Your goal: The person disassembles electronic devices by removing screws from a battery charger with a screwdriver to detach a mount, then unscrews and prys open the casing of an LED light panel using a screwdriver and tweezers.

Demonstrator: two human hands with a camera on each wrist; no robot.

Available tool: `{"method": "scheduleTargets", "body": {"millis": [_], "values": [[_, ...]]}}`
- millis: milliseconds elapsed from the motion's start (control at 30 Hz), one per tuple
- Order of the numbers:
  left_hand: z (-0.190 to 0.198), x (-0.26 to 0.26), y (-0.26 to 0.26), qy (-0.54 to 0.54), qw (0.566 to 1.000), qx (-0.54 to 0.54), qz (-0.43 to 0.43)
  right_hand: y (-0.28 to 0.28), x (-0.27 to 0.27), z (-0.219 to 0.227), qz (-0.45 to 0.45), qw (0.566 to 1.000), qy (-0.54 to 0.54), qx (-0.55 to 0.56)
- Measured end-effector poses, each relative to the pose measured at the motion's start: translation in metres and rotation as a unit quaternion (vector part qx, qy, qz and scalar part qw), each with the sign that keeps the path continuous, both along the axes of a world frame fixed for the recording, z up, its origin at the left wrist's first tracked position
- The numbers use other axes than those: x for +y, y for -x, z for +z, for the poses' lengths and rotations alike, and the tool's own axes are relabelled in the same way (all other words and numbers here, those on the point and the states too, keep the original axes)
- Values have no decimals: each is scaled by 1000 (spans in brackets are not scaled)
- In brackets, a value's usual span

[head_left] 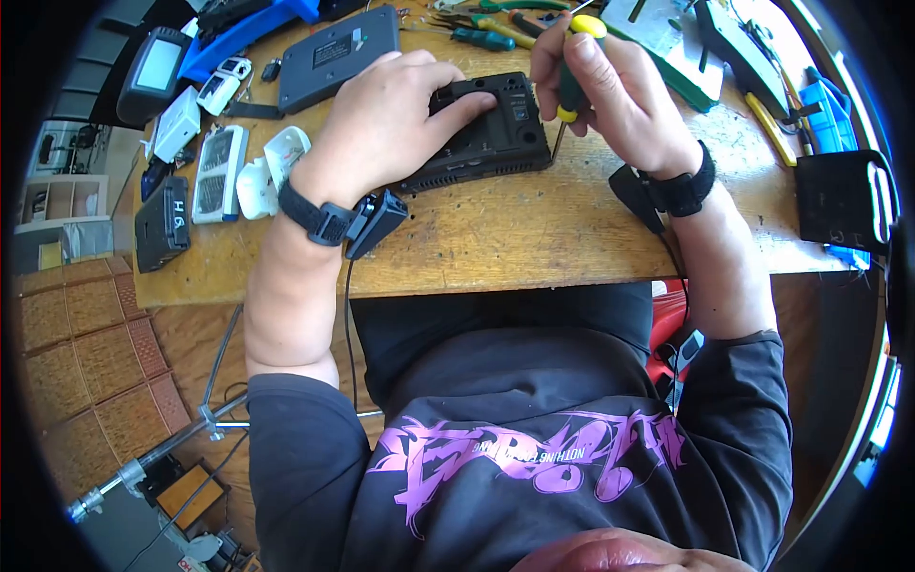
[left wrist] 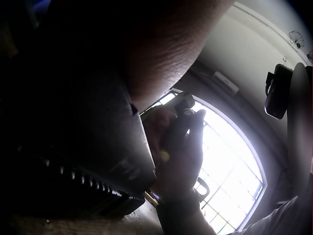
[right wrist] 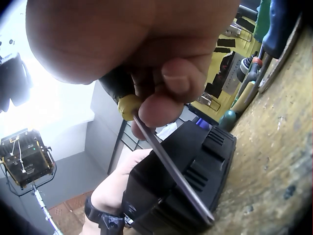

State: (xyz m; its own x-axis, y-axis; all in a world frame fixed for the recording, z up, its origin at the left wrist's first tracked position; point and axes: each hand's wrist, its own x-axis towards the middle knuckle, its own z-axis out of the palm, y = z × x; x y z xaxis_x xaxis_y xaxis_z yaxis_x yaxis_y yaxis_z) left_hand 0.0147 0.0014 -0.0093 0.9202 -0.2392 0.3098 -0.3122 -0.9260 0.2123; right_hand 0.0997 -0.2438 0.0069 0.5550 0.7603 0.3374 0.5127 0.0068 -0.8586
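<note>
A black box-shaped electronic device (head_left: pixel 505 133) with vent slots along its side lies on the wooden bench. My left hand (head_left: pixel 391 105) holds it from the left, thumb across its top and fingertips toward its far edge. In my right hand (head_left: pixel 634 100) is a screwdriver (head_left: pixel 589 26) with a black-and-yellow handle, gripped with its shaft pointing down. The right wrist view has the metal shaft (right wrist: pixel 168 162) crossing in front of the device's end (right wrist: pixel 142 188), its tip close to the lower edge by the bench. Dark shadow covers much of the left wrist view.
Behind the device lie a grey flat case (head_left: pixel 338 57), pliers and a teal-handled screwdriver (head_left: pixel 483 39). To the left are a white open case (head_left: pixel 255 186), a clear-lidded box (head_left: pixel 219 172) and a black box (head_left: pixel 162 224). A black pouch (head_left: pixel 839 200) sits at the right.
</note>
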Motion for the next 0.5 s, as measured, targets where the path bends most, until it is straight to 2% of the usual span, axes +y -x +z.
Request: {"method": "scheduleTargets", "body": {"millis": [67, 167, 233, 300, 500], "values": [[3, -1, 0, 2, 1000, 4, -2, -9, -4, -11, -5, 999, 35, -27], [2, -2, 0, 6, 1000, 1, -7, -1, 0, -6, -12, 1000, 8, -21], [2, -2, 0, 1, 1000, 7, -3, 1, 0, -4, -29, 1000, -2, 9], [4, -4, 0, -1, 1000, 8, -3, -2, -2, -5, -8, 993, -78, 87], [3, -3, -1, -8, 1000, 12, -3, -3, 0, -7, -14, 989, -144, 17]]}}
